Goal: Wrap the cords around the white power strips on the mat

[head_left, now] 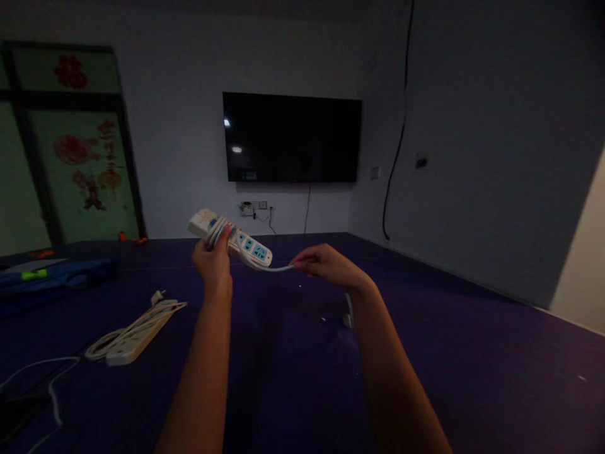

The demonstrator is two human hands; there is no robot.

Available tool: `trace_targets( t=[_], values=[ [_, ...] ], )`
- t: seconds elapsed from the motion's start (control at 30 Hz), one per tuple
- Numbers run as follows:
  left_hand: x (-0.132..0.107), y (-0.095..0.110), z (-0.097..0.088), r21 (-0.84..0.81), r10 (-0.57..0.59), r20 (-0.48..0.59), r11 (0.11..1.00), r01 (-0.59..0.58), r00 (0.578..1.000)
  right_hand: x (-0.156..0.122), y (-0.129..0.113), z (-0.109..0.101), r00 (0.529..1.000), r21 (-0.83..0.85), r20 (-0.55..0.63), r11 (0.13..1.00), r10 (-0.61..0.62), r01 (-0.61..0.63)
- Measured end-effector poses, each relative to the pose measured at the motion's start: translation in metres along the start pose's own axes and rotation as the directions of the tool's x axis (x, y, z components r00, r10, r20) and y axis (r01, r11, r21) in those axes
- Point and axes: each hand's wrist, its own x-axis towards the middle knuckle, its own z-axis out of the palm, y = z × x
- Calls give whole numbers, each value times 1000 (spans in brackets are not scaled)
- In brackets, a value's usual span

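A white power strip with blue socket faces is held up in front of me, tilted down to the right. My left hand is closed around its left part, thumb over loops of white cord wrapped about the strip. From the strip's lower side the cord stretches right to my right hand, which pinches it between thumb and fingers. Beyond that hand the cord hangs behind my right wrist, and its plug dangles low beside the forearm.
On the purple floor at left lies a second power strip with its cord wound round it. White cable trails at lower left, near blue cloth. A television hangs on the far wall; a black cable runs down the right wall.
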Motion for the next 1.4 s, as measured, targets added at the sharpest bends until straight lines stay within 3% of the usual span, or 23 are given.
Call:
trace_targets(
  t=[0.07, 0.13, 0.27, 0.43, 0.53, 0.6, 0.63, 0.73, 0.8, 0.87, 1.0, 1.1, 1.23, 1.33, 1.4],
  values=[
    [1, 2, -1, 24, 1, 0, 1000, -1, 1000, 0, 8, -6, 985, -24, -174, 1000, -1, -3],
    [-1, 6, -1, 23, -22, 9, 999, 22, 1000, 0, 17, -13, 926, -69, -377, 997, 1, -29],
    [-9, 15, 1, -15, -115, 51, 993, 116, 992, -2, 32, -24, 708, -182, -706, 959, 27, -218],
    [-14, 20, 7, -8, -312, 79, 949, 314, 947, -7, 59, -25, 456, -127, -878, 848, 145, -515],
    [-16, 24, 10, -69, -450, 119, 885, 460, 885, -10, 85, -22, 384, -64, -888, 759, 253, -648],
    [-16, 28, 11, -121, -544, 176, 815, 567, 820, -10, 104, -20, 397, -46, -854, 711, 337, -702],
    [-16, 30, 11, -145, -582, 208, 776, 614, 786, -10, 112, -18, 430, -55, -819, 694, 380, -718],
    [-15, 33, 8, -203, -661, 279, 669, 715, 697, -8, 131, -13, 584, -126, -645, 686, 492, -716],
    [-13, 31, 5, -231, -688, 291, 623, 747, 664, -5, 137, -8, 665, -159, -529, 708, 528, -688],
    [-11, 28, 3, -237, -703, 275, 611, 755, 656, -3, 138, -3, 704, -174, -464, 724, 537, -667],
    [-9, 23, 6, -256, -673, 168, 676, 691, 721, 6, 120, 3, 734, -241, -487, 736, 472, -633],
    [-12, 23, 10, -259, -613, 125, 739, 622, 780, 17, 92, 6, 806, -290, -508, 821, 303, -491],
    [-20, 22, 14, -232, -514, 56, 827, 512, 856, 30, 52, 18, 929, -205, -354, 960, 107, -189],
    [-24, 21, 14, -204, -438, 45, 876, 437, 898, 32, 30, 30, 974, -125, -214, 986, 81, -109],
    [-25, 20, 14, -184, -408, 42, 894, 409, 912, 29, 19, 36, 990, -185, -109, 977, 87, -107]
  ],
)
